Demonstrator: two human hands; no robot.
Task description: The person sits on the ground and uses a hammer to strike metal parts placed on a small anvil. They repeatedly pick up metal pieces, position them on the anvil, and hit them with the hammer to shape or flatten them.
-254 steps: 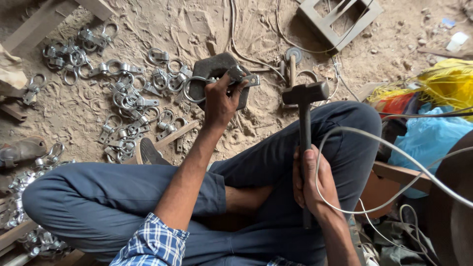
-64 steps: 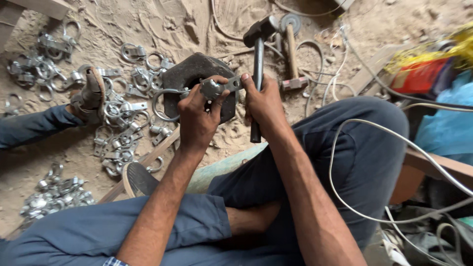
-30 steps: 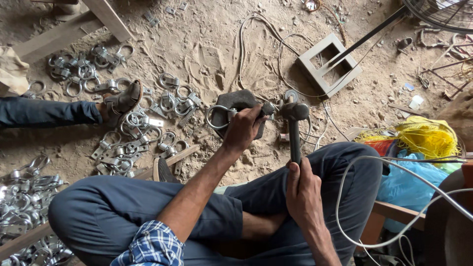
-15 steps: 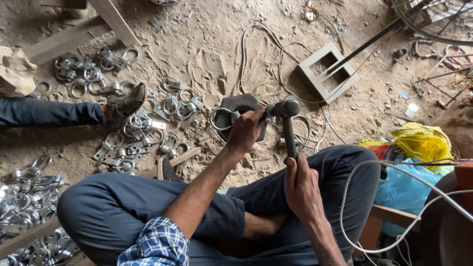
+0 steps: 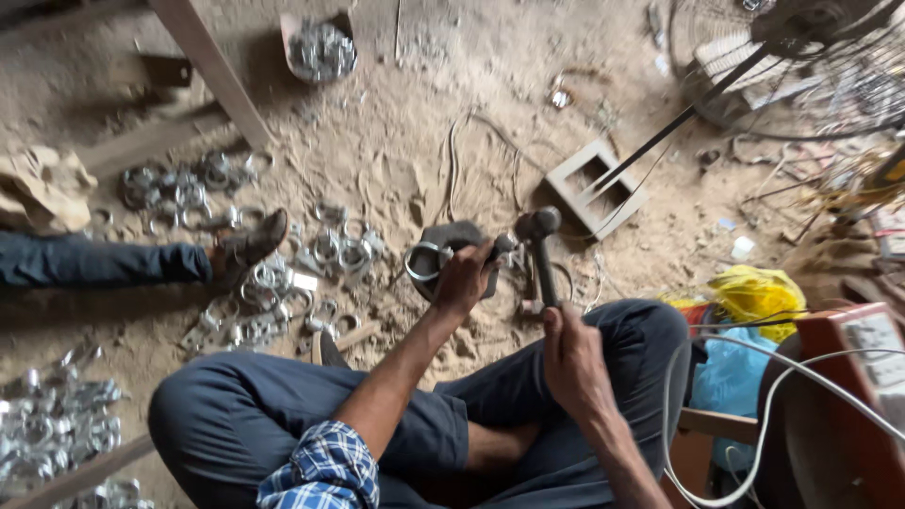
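- Head view looks down at a seated person, legs crossed, dark trousers, plaid sleeve at the bottom edge.
- Left hand (image 5: 464,278) is closed around a metal clamp (image 5: 426,261), pinning it on a dark block (image 5: 454,236) that sits on the sandy floor (image 5: 396,123).
- Clamp's ring part sticks out to the left of the fingers; the rest is hidden under the hand.
- Right hand (image 5: 571,353) is wrapped around the lower handle of a hammer (image 5: 540,247).
- Hammer stands nearly upright, head at the top, just beside the block's right edge and near the left hand's fingertips; cannot tell if the head touches anything.
- Loose clamps (image 5: 325,254) are scattered on the floor left of the block, more in a heap (image 5: 52,424) at the lower left.
- Another person's leg and shoe (image 5: 247,245) come in from the left, the shoe among the loose clamps.
- Tray of metal parts (image 5: 320,49) lies at the top, beside a wooden beam (image 5: 212,71).
- Square metal frame (image 5: 596,188) lies on the floor up and right of the hammer.
- White cable (image 5: 754,377) loops over the right knee; yellow bag (image 5: 754,297) and blue bag (image 5: 731,377) lie to the right.
- Fan grille (image 5: 801,57) is at the top right.
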